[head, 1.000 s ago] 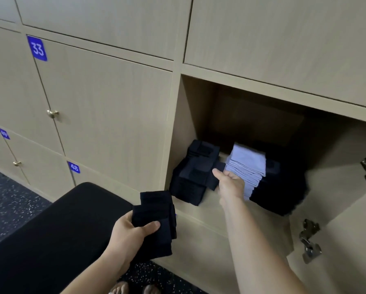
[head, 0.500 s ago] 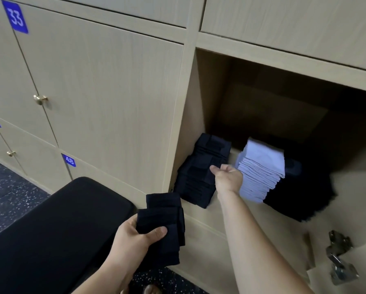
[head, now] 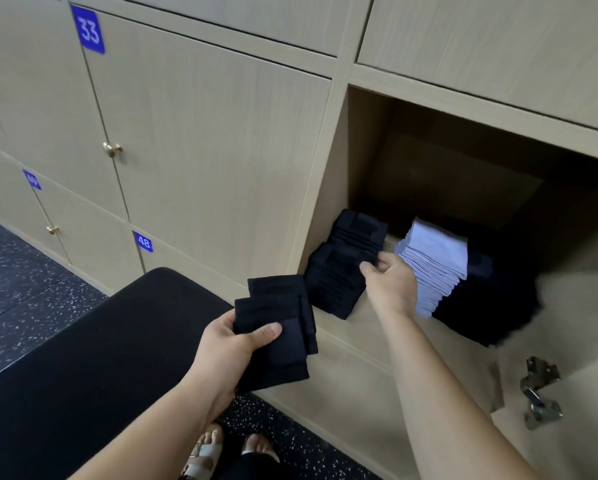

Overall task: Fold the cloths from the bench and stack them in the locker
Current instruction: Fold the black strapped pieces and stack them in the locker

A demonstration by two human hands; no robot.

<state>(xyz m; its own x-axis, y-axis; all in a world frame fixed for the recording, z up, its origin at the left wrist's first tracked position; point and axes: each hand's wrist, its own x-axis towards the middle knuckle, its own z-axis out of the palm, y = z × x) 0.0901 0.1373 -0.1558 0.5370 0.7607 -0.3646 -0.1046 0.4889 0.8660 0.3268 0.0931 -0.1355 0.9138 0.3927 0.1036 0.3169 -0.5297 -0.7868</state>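
Note:
My left hand [head: 233, 344] grips a small bundle of folded black cloths [head: 280, 327] in front of the open locker [head: 370, 150], thumb on top. My right hand [head: 391, 282] reaches into the locker and pinches the right edge of the leaning stack of black cloths [head: 342, 268] at the locker's left side. Right of my hand stands a stack of pale lilac cloths [head: 432, 265], with a larger dark pile [head: 481, 306] beyond it. The black padded bench [head: 93, 358] lies at lower left.
Closed wooden locker doors with brass knobs [head: 112, 148] and blue number plates 33 [head: 89, 29] and 48 [head: 143, 241] fill the left. The open locker door with metal hinges [head: 540, 393] stands at lower right. My sandalled feet [head: 221, 452] stand on the speckled dark floor.
My right hand has shifted slightly along the black stack's edge and keeps hold of it. My left hand with its bundle has moved closer to the locker. The camera view has swung.

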